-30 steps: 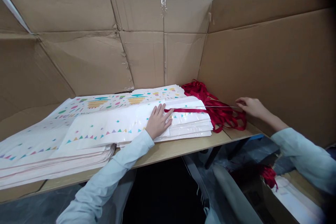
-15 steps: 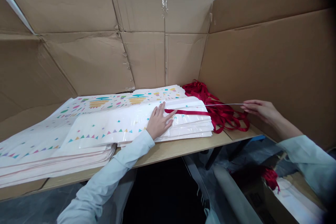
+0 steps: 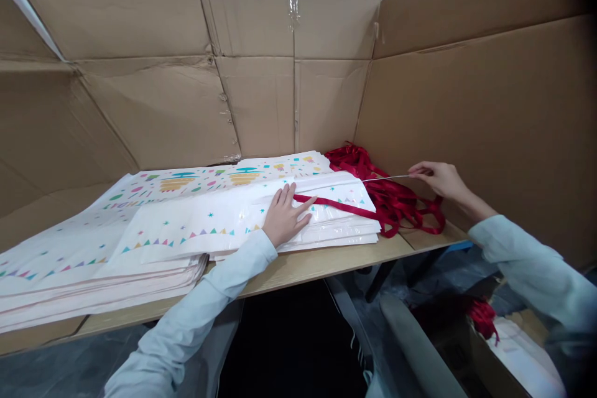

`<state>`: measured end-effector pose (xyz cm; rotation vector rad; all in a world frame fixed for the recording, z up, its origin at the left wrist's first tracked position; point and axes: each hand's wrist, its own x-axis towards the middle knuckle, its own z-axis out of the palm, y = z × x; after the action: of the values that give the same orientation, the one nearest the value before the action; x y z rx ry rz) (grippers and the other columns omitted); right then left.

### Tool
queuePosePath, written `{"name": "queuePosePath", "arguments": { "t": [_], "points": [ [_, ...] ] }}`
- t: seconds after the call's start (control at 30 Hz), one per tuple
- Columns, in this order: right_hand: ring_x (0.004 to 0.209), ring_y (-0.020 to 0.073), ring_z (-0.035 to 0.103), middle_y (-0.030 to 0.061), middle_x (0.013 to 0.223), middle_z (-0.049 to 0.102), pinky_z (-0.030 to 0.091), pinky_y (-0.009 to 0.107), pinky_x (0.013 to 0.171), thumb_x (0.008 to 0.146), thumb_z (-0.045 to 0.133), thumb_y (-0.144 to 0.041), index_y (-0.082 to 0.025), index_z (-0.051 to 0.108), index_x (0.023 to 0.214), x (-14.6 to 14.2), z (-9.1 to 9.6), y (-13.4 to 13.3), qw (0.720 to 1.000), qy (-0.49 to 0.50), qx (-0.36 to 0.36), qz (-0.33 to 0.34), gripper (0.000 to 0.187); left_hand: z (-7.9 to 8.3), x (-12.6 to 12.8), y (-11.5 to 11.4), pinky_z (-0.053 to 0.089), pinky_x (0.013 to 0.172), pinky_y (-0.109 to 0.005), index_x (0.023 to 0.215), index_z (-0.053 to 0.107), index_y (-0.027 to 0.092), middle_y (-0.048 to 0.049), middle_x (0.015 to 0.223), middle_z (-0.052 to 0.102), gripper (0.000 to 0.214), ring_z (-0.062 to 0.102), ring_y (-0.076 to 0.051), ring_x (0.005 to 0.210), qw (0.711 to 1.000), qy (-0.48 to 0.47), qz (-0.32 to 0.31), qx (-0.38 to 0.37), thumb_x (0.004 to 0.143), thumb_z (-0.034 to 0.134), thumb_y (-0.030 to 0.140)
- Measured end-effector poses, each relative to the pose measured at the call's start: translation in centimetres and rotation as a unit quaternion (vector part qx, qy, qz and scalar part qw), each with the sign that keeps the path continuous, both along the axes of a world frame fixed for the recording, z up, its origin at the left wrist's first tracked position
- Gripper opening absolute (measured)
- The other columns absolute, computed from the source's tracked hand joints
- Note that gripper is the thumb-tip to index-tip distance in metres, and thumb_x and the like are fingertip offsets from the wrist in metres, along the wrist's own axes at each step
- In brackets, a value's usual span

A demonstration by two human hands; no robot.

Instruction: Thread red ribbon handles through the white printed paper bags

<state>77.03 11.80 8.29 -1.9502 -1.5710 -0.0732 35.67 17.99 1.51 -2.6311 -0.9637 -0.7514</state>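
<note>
My left hand [image 3: 283,216] lies flat with fingers spread on a stack of white bags [image 3: 224,217] printed with coloured triangles and stars, its fingertips on a red ribbon [image 3: 340,204] that crosses the top bag. My right hand [image 3: 438,179] pinches the end of a thin metal wire [image 3: 385,178], which runs left to the edge of the stack, just above a pile of red ribbons [image 3: 396,199].
Tall cardboard walls [image 3: 466,99] close in the wooden table [image 3: 326,261] at the back, left and right. A second, larger stack of printed sheets [image 3: 93,255] lies to the left. Below the table's right edge are plastic wrap and a box with red ribbons [image 3: 480,317].
My right hand has pulled the wire to the right, then lifted it and come back a little to the left. The ribbon on the bag now slants. My left hand stays put.
</note>
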Motion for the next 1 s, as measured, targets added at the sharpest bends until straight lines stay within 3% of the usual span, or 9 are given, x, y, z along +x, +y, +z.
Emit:
{"name": "queuePosePath", "arguments": {
  "t": [0.13, 0.27, 0.57, 0.83, 1.0],
  "points": [
    [0.080, 0.0165, 0.062, 0.0073, 0.093, 0.070, 0.041, 0.026, 0.078, 0.084, 0.057, -0.019, -0.017, 0.070, 0.092, -4.2, 0.3, 1.0, 0.993, -0.081, -0.018, 0.087, 0.015, -0.3, 0.1, 0.1, 0.026, 0.109, -0.052, 0.139, 0.044, 0.039, -0.0092, 0.151, 0.031, 0.048, 0.026, -0.037, 0.139, 1.000, -0.005, 0.006, 0.005, 0.092, 0.045, 0.046],
    [0.085, 0.0187, 0.062, 0.0070, 0.095, 0.070, 0.044, 0.029, 0.081, 0.086, 0.053, -0.020, -0.018, 0.071, 0.091, -9.4, -0.2, 2.5, 0.974, -0.133, 0.009, 0.181, 0.019, -0.6, 0.1, 0.3, 0.026, 0.109, -0.051, 0.139, 0.044, 0.040, -0.0095, 0.150, 0.032, 0.048, 0.027, -0.037, 0.138, 1.000, 0.001, 0.015, 0.017, 0.092, 0.045, 0.047],
    [0.083, 0.0180, 0.061, 0.0071, 0.083, 0.069, 0.047, 0.029, 0.078, 0.084, 0.053, -0.009, -0.016, 0.072, 0.086, -20.1, -2.7, 7.1, 0.930, -0.140, 0.091, 0.326, 0.020, -0.3, 0.5, -0.1, 0.025, 0.105, -0.055, 0.137, 0.046, 0.041, -0.0136, 0.138, 0.044, 0.049, 0.037, -0.037, 0.129, 0.997, 0.006, 0.064, 0.040, 0.090, 0.042, 0.054],
    [0.077, 0.0149, 0.057, 0.0051, 0.076, 0.064, 0.046, 0.026, 0.074, 0.083, 0.053, -0.005, -0.014, 0.069, 0.080, -25.2, -3.8, 8.5, 0.913, -0.078, 0.120, 0.382, 0.019, -0.1, 0.4, -0.3, 0.020, 0.106, -0.059, 0.118, 0.066, 0.029, -0.0154, 0.133, 0.047, 0.049, 0.035, -0.039, 0.127, 0.997, -0.017, 0.078, 0.005, 0.086, 0.045, 0.060],
    [0.077, 0.0142, 0.056, 0.0034, 0.075, 0.064, 0.045, 0.027, 0.076, 0.084, 0.053, -0.007, -0.016, 0.069, 0.082, -26.6, -3.8, 8.8, 0.900, -0.052, 0.122, 0.414, 0.019, 0.1, 0.4, -0.3, 0.019, 0.109, -0.059, 0.109, 0.070, 0.020, -0.0173, 0.135, 0.046, 0.052, 0.032, -0.040, 0.130, 0.996, -0.032, 0.074, -0.027, 0.084, 0.049, 0.060]
  ]
}}
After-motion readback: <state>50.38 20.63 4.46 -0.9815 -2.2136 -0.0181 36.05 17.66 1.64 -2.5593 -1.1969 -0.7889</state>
